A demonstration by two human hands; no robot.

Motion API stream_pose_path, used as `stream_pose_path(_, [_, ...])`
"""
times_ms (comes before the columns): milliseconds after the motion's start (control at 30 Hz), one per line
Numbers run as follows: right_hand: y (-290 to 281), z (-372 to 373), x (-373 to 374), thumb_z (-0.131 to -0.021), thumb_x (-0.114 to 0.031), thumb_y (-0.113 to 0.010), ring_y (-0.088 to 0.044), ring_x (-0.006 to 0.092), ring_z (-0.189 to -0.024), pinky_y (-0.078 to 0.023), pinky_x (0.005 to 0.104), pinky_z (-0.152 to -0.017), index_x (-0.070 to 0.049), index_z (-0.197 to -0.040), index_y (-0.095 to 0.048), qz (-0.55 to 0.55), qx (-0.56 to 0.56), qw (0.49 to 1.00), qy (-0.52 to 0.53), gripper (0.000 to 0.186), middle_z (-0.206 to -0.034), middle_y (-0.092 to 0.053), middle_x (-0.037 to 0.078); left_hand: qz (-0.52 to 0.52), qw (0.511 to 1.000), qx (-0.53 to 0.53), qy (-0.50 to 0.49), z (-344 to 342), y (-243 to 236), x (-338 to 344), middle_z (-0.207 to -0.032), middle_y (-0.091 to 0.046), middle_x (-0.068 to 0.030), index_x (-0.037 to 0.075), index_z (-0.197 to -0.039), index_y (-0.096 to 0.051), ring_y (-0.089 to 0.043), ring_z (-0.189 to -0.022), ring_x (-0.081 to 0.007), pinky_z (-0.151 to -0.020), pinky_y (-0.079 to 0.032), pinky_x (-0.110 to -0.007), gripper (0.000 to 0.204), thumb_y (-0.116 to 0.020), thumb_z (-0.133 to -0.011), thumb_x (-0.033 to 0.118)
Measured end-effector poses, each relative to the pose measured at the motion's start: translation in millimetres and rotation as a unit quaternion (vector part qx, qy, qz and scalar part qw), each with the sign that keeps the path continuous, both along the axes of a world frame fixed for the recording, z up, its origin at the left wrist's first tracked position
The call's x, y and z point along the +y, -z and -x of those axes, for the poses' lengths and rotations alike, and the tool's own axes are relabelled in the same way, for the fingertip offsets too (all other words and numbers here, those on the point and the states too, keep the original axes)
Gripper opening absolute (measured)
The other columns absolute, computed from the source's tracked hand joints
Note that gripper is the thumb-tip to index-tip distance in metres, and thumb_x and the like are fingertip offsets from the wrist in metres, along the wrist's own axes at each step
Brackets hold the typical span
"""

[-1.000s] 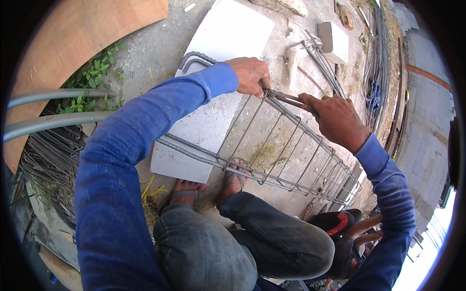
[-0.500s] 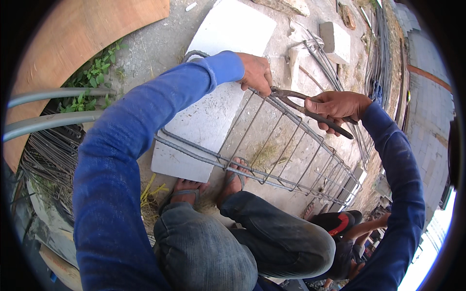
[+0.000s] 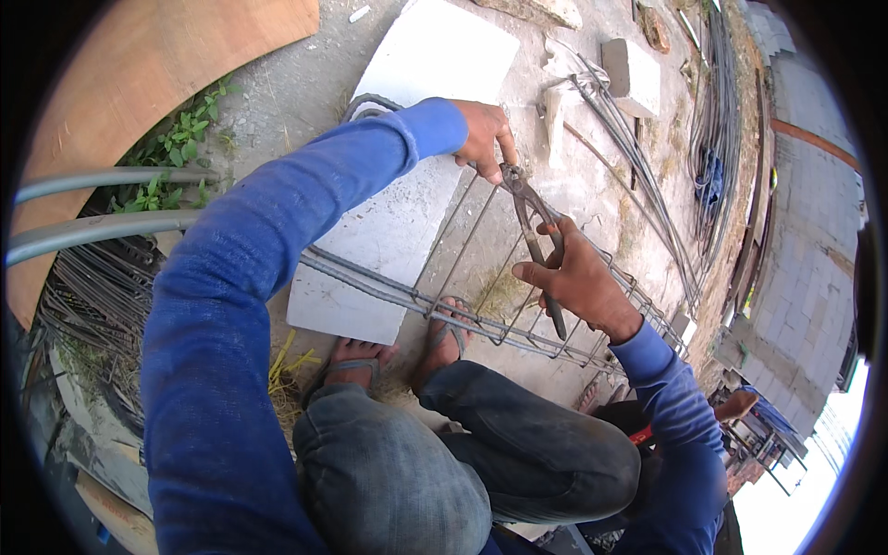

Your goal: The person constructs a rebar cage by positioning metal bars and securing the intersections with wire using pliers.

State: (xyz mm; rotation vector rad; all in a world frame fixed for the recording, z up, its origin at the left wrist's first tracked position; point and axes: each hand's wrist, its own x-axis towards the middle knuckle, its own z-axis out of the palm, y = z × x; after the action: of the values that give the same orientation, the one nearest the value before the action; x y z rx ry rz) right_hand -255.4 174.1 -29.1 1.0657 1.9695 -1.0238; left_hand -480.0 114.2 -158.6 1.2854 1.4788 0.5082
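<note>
My right hand point(image 3: 590, 276) is closed round the handles of dark steel end-cutting pincers point(image 3: 524, 196), which look partly spread. Their jaws meet the upper bar of a rebar cage point(image 3: 481, 326), close to my left fingertips. My left hand point(image 3: 483, 139) is closed on that upper bar at a stirrup corner, its forefinger bent beside the jaws. Long ribbed bars with thin cross stirrups make up the cage, which runs away to the right over my feet. The bent bar ends at the left lie over a white slab point(image 3: 444, 51).
A curved plywood sheet point(image 3: 176, 69) and grey pipes point(image 3: 102, 227) are at the left, near green weeds point(image 3: 190, 129). Loose rebar point(image 3: 638, 157) and a pale block point(image 3: 632, 78) lie on the far ground. Another person's arm point(image 3: 737, 407) shows at the lower right.
My right hand has swung down and toward me with the pincers, so their handles now point lower. The left hand has stayed at the upper bar. The other person is now mostly hidden.
</note>
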Motion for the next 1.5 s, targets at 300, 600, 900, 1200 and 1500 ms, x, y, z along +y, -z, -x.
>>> stream_pose_path(300, [-51, 28, 35, -0.097, -0.021, -0.062, -0.065, 0.0295, -0.068, -0.052, 0.0475, -0.067, -0.008, -0.112, -0.055, -0.469, 0.171, 0.636, -0.588, 0.021, -0.087, -0.058, 0.009, -0.018, 1.000, 0.006, -0.014, 1, 0, -13, -0.075, -0.068, -0.0066, 0.011, -0.123, -0.074, -0.058, -0.058, -0.0180, -0.053, -0.047, -0.036, 0.049, -0.082, -0.077, 0.026])
stream_pose_path(600, [-53, 77, 95, -0.106, -0.038, -0.046, -0.070, 0.0213, -0.063, -0.059, 0.0331, -0.053, 0.004, -0.129, -0.053, 0.101, -0.160, 0.969, -0.160, 0.048, -0.084, -0.069, 0.015, -0.005, 1.000, 0.005, -0.016, 2, 1, -12, -0.079, -0.071, -0.0093, 0.011, -0.123, -0.074, -0.063, -0.062, -0.0196, -0.056, -0.051, -0.037, 0.048, -0.082, -0.079, 0.026])
stream_pose_path(900, [-58, 82, 82, -0.097, -0.044, -0.066, -0.071, 0.0200, -0.063, -0.059, 0.0285, -0.053, 0.004, -0.128, -0.056, 0.123, -0.183, 0.973, -0.067, 0.058, -0.081, -0.069, 0.016, -0.006, 0.999, 0.015, -0.044, 0, 3, -16, -0.084, -0.071, -0.0086, 0.010, -0.127, -0.070, -0.064, -0.065, -0.0196, -0.058, -0.051, -0.036, 0.053, -0.082, -0.079, 0.028])
stream_pose_path(1200, [-43, 104, 154, -0.083, -0.036, -0.082, -0.066, 0.0123, -0.051, -0.053, 0.0202, -0.042, 0.008, -0.127, -0.058, 0.196, -0.188, 0.954, -0.128, 0.067, -0.074, -0.066, 0.009, 0.049, 0.993, 0.095, 0.053, -14, -6, 2, -0.081, -0.074, -0.0079, 0.000, -0.110, -0.071, -0.067, -0.066, -0.0207, -0.060, -0.054, -0.037, 0.050, -0.076, -0.085, 0.042])
stream_pose_path(1500, [-73, 29, -5, -0.090, -0.019, -0.072, -0.069, 0.0178, -0.063, -0.059, 0.0243, -0.052, 0.015, -0.136, -0.036, 0.175, -0.011, 0.962, 0.209, 0.067, -0.097, -0.063, 0.017, 0.043, 0.987, 0.141, 0.059, -1, -19, 5, -0.082, -0.075, -0.0031, 0.009, -0.094, -0.078, -0.068, -0.077, -0.0194, -0.073, -0.053, -0.038, 0.037, -0.071, -0.088, 0.044])
